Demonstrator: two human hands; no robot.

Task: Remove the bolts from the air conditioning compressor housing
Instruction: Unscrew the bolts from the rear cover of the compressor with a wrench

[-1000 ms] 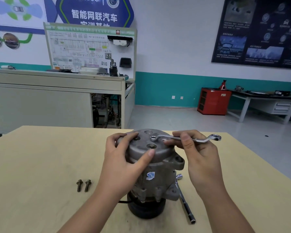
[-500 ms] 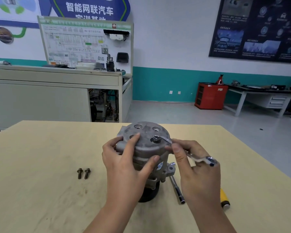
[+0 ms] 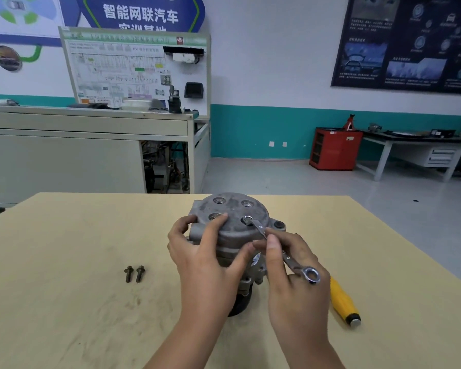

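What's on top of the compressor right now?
The ring end of the wrench sits on one recessed hole, hiding any bolt inside. The left hand grips the compressor, covering its near edge.

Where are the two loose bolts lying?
In the head view, the two bolts lie side by side on the table, left of the compressor and the left hand.

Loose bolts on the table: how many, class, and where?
2. The left bolt and right bolt lie side by side on the table, left of the compressor. Others may be hidden behind it.
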